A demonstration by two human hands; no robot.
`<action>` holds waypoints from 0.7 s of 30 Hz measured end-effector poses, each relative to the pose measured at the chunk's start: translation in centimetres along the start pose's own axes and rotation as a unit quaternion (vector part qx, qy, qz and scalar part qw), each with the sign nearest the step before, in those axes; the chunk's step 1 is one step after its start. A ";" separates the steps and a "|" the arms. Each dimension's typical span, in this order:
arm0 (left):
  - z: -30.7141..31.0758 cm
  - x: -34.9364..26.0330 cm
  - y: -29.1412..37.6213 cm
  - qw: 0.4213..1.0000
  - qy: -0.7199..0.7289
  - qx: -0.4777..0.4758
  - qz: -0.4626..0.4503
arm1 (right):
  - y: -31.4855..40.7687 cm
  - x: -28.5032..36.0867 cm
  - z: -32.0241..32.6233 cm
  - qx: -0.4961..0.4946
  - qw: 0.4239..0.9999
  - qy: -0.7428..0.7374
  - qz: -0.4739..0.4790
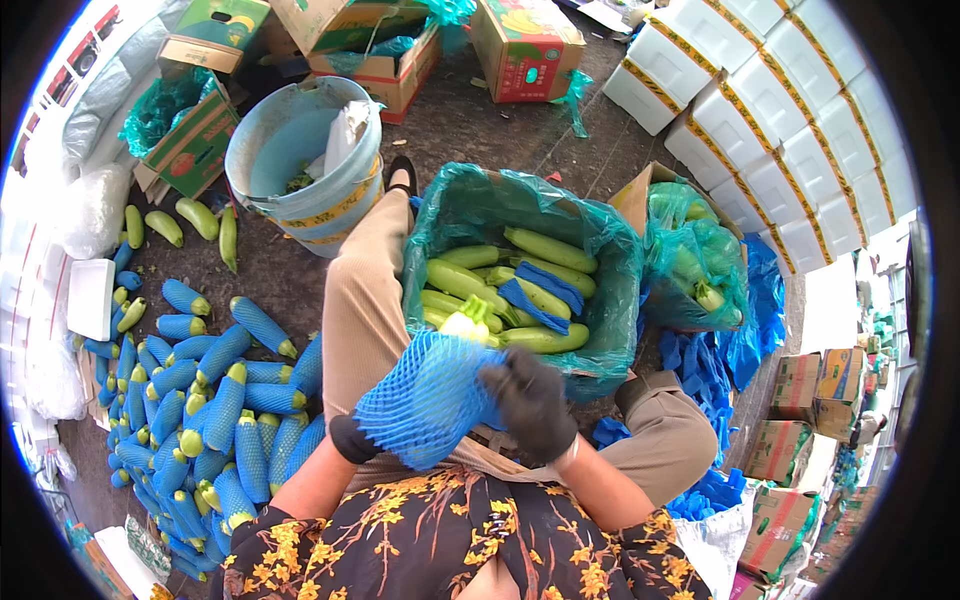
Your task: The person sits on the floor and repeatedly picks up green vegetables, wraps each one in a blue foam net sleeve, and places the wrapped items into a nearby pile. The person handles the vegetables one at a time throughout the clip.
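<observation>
A blue foam net sleeve is stretched wide over my left hand; only the dark glove's cuff shows, so its fingers are hidden. The pale stem end of a zucchini sticks out of the sleeve's top. My right hand, in a dark glove and blurred, touches the sleeve's right edge; its grip is unclear. Just beyond, a box lined with green plastic film holds several bare zucchini and loose blue net sleeves. Many net-sleeved zucchini are piled at the left.
A light-blue bucket with scraps stands beyond my left leg. Several bare zucchini lie near it. Another film-lined carton holds vegetables at the right, beside blue sleeves and stacked white foam boxes. Cartons stand at the far side.
</observation>
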State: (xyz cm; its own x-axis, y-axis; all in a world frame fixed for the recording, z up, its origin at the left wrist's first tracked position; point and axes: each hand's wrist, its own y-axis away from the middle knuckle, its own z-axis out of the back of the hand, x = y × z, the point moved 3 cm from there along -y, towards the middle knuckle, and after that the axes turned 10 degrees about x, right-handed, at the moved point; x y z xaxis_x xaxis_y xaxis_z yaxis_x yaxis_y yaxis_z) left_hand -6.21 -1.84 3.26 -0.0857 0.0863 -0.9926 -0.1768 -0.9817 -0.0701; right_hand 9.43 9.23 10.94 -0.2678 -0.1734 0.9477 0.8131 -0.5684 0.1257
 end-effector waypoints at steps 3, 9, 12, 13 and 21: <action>2.2 -0.9 2.2 1.000 0.028 -0.004 -0.004 | -1.7 -2.0 0.0 -0.030 0.998 0.005 0.059; 8.2 -0.7 8.6 0.927 -0.259 -0.253 0.099 | -3.3 -6.9 0.2 0.005 0.990 0.117 0.076; 12.7 0.7 11.5 0.711 -0.648 -0.237 0.132 | -2.6 -10.9 2.2 -0.006 0.993 0.095 -0.075; 14.4 1.0 12.0 0.603 -0.755 -0.246 0.082 | -2.4 -12.0 2.7 -0.014 0.993 0.079 -0.082; 27.0 9.0 9.8 0.642 -0.700 -0.187 0.251 | -2.8 -16.5 2.6 -0.004 0.989 0.006 -0.148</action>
State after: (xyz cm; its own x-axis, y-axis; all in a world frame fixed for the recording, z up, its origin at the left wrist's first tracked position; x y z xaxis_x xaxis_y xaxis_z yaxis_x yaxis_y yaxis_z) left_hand -35.21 -6.14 -3.72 -0.8836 -0.4460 0.1427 0.4427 -0.8949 -0.0559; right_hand 12.89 15.78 -4.34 -0.4997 -0.0069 0.8662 0.6936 -0.6022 0.3954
